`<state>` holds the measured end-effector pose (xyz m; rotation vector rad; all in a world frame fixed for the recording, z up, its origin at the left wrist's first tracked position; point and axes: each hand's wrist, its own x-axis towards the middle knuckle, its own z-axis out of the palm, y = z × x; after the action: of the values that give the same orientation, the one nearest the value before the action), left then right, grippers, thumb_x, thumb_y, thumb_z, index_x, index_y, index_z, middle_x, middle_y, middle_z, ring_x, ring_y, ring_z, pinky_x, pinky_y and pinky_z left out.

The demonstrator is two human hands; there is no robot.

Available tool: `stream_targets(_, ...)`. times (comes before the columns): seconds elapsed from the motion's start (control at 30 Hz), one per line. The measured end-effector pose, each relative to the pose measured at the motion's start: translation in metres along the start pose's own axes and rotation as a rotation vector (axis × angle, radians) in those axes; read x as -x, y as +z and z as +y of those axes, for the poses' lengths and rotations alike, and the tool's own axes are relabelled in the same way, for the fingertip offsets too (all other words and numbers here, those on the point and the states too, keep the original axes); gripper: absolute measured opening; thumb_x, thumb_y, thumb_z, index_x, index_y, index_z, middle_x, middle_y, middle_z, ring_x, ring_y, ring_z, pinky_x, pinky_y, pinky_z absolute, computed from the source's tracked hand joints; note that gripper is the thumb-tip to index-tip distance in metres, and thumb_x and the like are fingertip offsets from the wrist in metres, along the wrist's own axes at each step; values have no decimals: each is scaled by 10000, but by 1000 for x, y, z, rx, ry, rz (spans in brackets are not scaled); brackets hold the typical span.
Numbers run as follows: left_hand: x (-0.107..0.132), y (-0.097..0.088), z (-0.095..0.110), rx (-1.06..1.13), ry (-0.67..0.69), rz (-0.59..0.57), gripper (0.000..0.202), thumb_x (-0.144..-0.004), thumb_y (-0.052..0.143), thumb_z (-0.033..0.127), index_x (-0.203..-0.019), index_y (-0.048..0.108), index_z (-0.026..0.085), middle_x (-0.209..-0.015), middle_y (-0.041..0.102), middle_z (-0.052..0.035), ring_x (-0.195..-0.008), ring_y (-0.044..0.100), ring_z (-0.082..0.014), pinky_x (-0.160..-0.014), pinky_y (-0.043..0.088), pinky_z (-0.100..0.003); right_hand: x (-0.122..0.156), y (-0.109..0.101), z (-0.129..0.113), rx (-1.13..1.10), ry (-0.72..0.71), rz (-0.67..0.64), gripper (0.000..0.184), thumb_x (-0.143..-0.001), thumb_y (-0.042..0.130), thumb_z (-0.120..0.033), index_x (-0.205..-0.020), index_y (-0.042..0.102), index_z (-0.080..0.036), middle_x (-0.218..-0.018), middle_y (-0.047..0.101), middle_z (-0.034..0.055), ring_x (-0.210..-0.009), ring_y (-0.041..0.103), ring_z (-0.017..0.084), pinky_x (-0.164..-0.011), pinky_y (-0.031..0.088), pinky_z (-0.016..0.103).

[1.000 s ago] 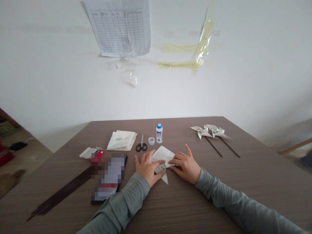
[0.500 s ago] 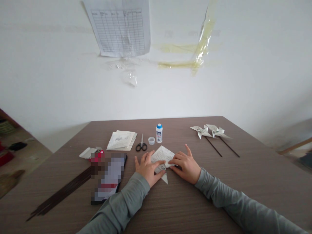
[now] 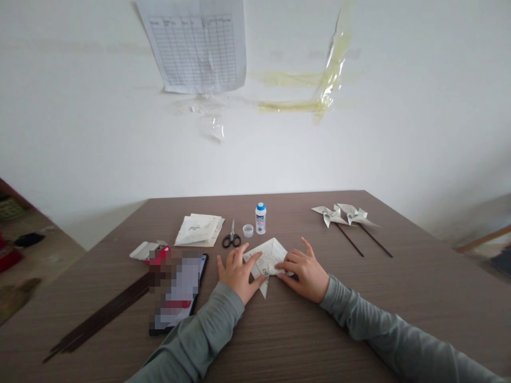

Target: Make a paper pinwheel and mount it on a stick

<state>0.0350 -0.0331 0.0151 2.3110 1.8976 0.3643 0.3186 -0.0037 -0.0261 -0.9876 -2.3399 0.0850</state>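
Observation:
A folded sheet of printed paper (image 3: 268, 255) lies on the table between my hands, one pointed flap sticking out toward me. My right hand (image 3: 305, 272) pinches its right side between thumb and fingers, with one finger raised. At the paper's left edge is my left hand (image 3: 238, 274), its fingers spread and the thumb tip by the flap. Just beyond the paper stand a white glue bottle (image 3: 261, 219) with a blue top and a small clear cup (image 3: 248, 230). Black-handled scissors (image 3: 231, 238) lie to the left of the cup.
Two paper pinwheels (image 3: 333, 215) on dark sticks lie at the back right. On the left are a stack of paper squares (image 3: 199, 230), a small red-and-white box (image 3: 155, 252), a phone (image 3: 179, 292) and a bundle of dark sticks (image 3: 99, 316). A wall rises behind the table (image 3: 359, 330).
The folded paper has turned, its far corner shifting right and its near flap shifting left. My left hand has drawn slightly left with its fingers wider apart; my right hand has barely moved.

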Motion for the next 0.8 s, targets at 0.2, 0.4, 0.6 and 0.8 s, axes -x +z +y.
stream_targets(0.2,-1,-3,-4,-6,-4,-1,499,-1181,849,310,-1665,935,396,-1989,672,-170,-1818,608,-553,-1477,417,-1017,-1,-3,3,13,55,41,470,-1237,639,-213,-1562,946,-356,-1140,968,78,-1130,920,326,-1514,488,813)
stream_targets(0.4,-3,1,-8,-7,-1,15,506,-1195,801,239,-1644,949,421,-1977,691,-154,-1795,634,-547,-1467,433,-1018,-5,-9,6,39,70,-88,542,-1174,609,-91,-1535,947,-313,-1715,890,162,-1597,835,389,-1510,485,855)
stream_targets(0.6,-8,10,-16,3,12,74,537,-1256,672,249,-1710,900,422,-1861,803,-145,-1733,715,-487,-1472,491,-954,-7,-18,-3,54,96,-216,499,-1209,651,-140,-1536,979,-324,-1615,923,198,-1507,858,444,-1490,416,960)
stream_targets(0.8,-8,11,-10,128,101,83,476,-1236,761,323,-1682,902,412,-1675,922,-108,-1650,785,-426,-1481,543,-856,-8,-17,-13,121,87,-203,434,-1192,785,-286,-1555,983,-417,-1406,934,165,-1307,870,420,-1461,507,879)
